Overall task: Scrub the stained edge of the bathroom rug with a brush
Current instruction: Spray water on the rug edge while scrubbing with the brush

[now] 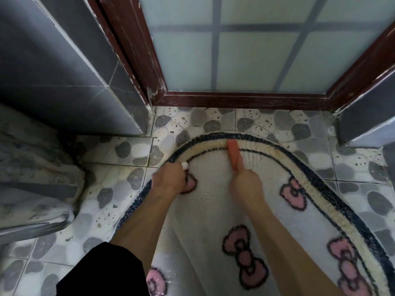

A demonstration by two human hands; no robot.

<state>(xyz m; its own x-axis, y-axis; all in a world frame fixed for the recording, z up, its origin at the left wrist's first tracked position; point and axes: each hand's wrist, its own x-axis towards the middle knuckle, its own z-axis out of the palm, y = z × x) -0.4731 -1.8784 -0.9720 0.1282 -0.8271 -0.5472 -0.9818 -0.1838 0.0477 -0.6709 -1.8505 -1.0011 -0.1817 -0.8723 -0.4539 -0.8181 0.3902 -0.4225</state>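
1. The rug (pixel 210 201) lies on the floor (pixel 119 189). The brush (pixel 233 153) rests on its far border.
2. Right hand (pixel 245 182): fingers grasp the brush.
3. Left hand (pixel 168 178): fingers curled at the rug's left border; what they hold cannot be determined.

Two bare forearms (pixel 145 214), long and slim, bare left hand (pixel 168 178), bare right hand (pixel 245 182), small white wrap (pixel 185 165) at 1 o'clock of the left hand, plain black cloth (pixel 102 272) at 7 o'clock of the view

One oval rug (pixel 209 210) is shown, patterned with five pink bows (pixel 245 258). Also counted: one orange brush (pixel 233 153), one small white object (pixel 185 166), one left hand (pixel 168 178), one right hand (pixel 245 182), one frosted-glass door (pixel 245 60).
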